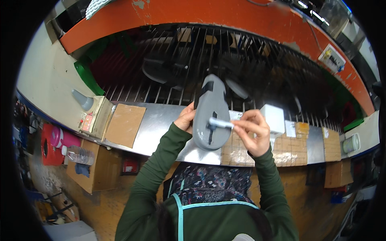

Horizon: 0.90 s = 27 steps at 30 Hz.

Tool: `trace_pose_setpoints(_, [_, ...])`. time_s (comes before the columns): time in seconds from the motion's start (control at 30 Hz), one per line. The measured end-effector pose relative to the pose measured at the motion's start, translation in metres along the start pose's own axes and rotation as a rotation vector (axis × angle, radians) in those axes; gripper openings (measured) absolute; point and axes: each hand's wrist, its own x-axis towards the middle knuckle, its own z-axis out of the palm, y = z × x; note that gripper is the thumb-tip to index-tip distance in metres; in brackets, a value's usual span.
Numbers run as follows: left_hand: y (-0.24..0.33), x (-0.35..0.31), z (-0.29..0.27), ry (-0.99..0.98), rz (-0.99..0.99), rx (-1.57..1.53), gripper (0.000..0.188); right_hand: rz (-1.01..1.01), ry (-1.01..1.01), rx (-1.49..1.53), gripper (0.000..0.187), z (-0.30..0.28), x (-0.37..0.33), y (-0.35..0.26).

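A grey shoe sole point(212, 102) with black patches is tilted up over the metal ledge point(165, 127). My left hand point(185, 118) is closed on its left edge, the fingers partly hidden behind it. My right hand point(255, 131) pinches the pale handle of a small brush point(221, 123). The brush's head touches the sole's face near a dark slot in its lower half. Wet-looking glossy spots show on the sole's lower left.
Beyond the ledge, more soles point(161, 71) lie on a rack of metal bars point(120, 94) under an orange frame point(181, 13). A white block-shaped container point(273, 117) stands right of my right hand. Cardboard point(125, 125) covers the ledge's left part; a control box point(96, 116) sits beside it.
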Motion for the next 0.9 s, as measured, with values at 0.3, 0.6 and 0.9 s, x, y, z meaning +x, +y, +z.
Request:
trace_pose_setpoints(0.3, [-0.022, 0.001, -0.037, -0.028, 0.405, 0.054, 0.082, -0.141, 0.149, -0.257, 0.031, 0.021, -0.045, -0.032])
trace_pose_setpoints(0.6, [-0.026, -0.007, -0.021, 0.078, 0.326, 0.317, 0.089, -0.216, 0.239, -0.428, 0.027, 0.030, -0.013, 0.000])
trace_pose_setpoints(0.9, [-0.041, -0.004, -0.045, -0.087, 0.281, 0.075, 0.083, -0.077, -0.018, -0.173, 0.025, 0.013, -0.047, -0.001])
